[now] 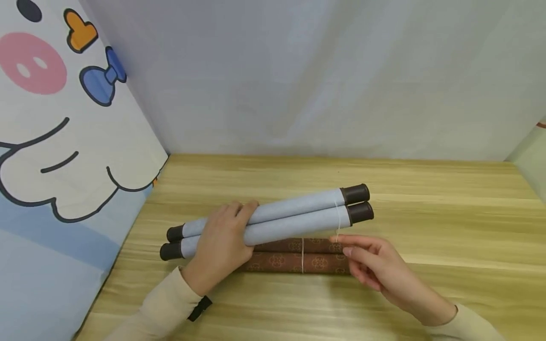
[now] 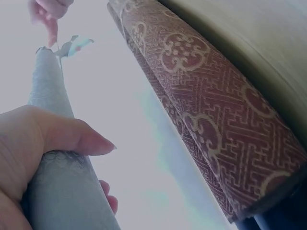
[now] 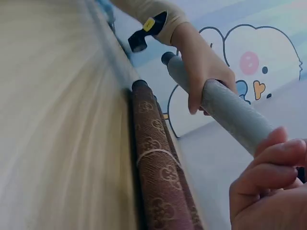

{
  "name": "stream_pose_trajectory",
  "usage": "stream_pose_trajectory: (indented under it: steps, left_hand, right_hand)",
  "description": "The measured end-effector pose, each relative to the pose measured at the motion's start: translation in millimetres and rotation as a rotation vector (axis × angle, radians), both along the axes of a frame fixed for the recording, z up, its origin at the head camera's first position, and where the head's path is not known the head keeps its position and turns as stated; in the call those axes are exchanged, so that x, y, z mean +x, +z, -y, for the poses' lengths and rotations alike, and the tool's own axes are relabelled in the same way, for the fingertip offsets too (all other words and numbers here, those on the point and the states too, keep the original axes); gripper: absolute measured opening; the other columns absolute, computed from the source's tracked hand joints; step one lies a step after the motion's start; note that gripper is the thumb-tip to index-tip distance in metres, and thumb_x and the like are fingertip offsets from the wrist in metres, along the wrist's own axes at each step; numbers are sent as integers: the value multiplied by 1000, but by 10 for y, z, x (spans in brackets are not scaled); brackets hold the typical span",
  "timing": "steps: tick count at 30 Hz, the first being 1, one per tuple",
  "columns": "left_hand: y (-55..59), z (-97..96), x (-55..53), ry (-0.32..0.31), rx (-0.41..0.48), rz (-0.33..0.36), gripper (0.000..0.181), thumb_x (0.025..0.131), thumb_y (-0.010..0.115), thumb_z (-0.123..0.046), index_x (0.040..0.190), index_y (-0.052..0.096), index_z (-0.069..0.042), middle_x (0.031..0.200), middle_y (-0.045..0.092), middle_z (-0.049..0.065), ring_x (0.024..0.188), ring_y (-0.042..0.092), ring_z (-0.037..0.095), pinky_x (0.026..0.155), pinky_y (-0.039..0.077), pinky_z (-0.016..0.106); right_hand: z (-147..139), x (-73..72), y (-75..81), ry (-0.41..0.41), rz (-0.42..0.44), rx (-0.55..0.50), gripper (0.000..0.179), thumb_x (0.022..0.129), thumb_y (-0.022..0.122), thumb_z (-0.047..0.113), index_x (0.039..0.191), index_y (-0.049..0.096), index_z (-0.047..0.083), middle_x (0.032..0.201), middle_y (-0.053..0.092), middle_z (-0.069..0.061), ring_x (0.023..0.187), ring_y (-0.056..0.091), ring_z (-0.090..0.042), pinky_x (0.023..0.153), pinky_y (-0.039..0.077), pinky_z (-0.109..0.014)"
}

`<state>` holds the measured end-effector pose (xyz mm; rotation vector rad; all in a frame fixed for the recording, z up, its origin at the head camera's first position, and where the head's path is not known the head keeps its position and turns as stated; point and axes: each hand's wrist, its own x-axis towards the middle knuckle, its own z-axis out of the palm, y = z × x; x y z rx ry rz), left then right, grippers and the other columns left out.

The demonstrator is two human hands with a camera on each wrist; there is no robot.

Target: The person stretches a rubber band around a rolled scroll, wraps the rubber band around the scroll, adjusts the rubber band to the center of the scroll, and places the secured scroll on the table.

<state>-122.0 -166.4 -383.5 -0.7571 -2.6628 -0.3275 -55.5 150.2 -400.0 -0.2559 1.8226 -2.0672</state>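
Observation:
My left hand [image 1: 226, 241] grips a light blue scroll [image 1: 298, 225], rolled up from both ends into two side-by-side rolls with dark end knobs. It is raised at a slant, its right end higher. A thin white string [image 1: 339, 218] runs round the rolls near that end. My right hand [image 1: 381, 265] has the string at its index fingertip, pulled a little down from the rolls; the thumb is just below. Beneath lies a brown scroll [image 1: 277, 260] with gold patterns, bound at its middle by a white band [image 1: 303, 255]. The blue scroll and left hand hide its left part.
The wooden table [image 1: 448, 213] extends to both sides of the scrolls. A pale grey curtain [image 1: 320, 85] hangs behind it, and a cartoon-printed sheet [image 1: 85, 166] borders the left side. A black strap [image 1: 199, 309] is on the left wrist.

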Motion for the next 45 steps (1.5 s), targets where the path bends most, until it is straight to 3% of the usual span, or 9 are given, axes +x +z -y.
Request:
stream_pose_trajectory:
  steps: [4, 7, 9, 13, 16, 18, 21, 25, 45]
  left_hand:
    - [-4, 36, 7, 18, -17, 24, 78, 57, 89, -10, 130, 61, -11, 103, 68, 9, 90, 66, 28, 79, 55, 45]
    - [2, 88, 11, 52, -22, 45, 79, 60, 90, -14, 132, 60, -11, 105, 68, 10, 92, 67, 28, 83, 56, 45]
    - [17, 123, 14, 52, -30, 45, 77, 61, 90, -14, 132, 60, -11, 105, 68, 10, 93, 66, 29, 85, 55, 45]
    - [26, 157, 33, 12, -123, 21, 78, 58, 88, -11, 131, 61, -14, 108, 69, 8, 99, 65, 28, 91, 54, 45]
    - [-15, 158, 44, -17, -176, 5, 78, 56, 87, -9, 130, 61, -16, 109, 69, 7, 104, 65, 28, 94, 53, 45]
    - [-49, 157, 44, -27, -169, 1, 77, 56, 86, -8, 129, 62, -16, 109, 69, 6, 104, 65, 27, 95, 52, 45]
    - [-65, 158, 38, -34, -145, 4, 77, 56, 85, -7, 129, 62, -15, 107, 69, 6, 102, 66, 26, 95, 52, 44]
    - [-56, 156, 37, -42, -153, 12, 79, 55, 88, -11, 129, 61, -15, 108, 69, 5, 103, 66, 26, 94, 53, 43]
    - [-100, 179, 87, -91, -167, 43, 83, 53, 94, -21, 129, 61, -15, 108, 69, 5, 106, 65, 25, 95, 53, 43]
  right_hand:
    - [-108, -16, -51, -13, 98, -98, 33, 103, 46, 14, 132, 63, 17, 67, 62, 10, 45, 43, 3, 35, 23, -22]
    - [-241, -19, -58, -170, 118, -38, 28, 104, 47, 16, 122, 67, 21, 70, 62, 10, 49, 50, 2, 42, 39, -14]
    - [-313, -22, -48, -270, 65, 54, 25, 103, 49, 16, 120, 67, 21, 74, 64, 9, 54, 56, -2, 47, 46, -17]
    - [-351, -42, 38, -380, -294, 450, 33, 98, 60, 13, 130, 61, 18, 99, 66, 12, 83, 63, -1, 66, 55, -19]
    - [-325, -64, 99, -401, -630, 733, 57, 87, 73, 7, 139, 55, 17, 122, 63, 8, 109, 55, 4, 86, 48, -9]
    - [-302, -75, 113, -384, -788, 826, 71, 77, 81, 3, 141, 54, 18, 132, 60, 0, 119, 49, 1, 97, 37, -5]
    - [-277, -83, 112, -329, -909, 910, 83, 68, 86, 5, 143, 52, 13, 138, 55, -10, 127, 47, -12, 106, 25, -3]
    - [-251, -75, 111, -275, -968, 955, 90, 66, 89, 10, 147, 48, 12, 141, 52, -10, 128, 47, -25, 111, 18, -2]
    - [-228, -46, 130, -214, -1029, 1010, 87, 72, 87, 23, 148, 46, 13, 146, 50, -7, 129, 48, -25, 112, 19, -4]
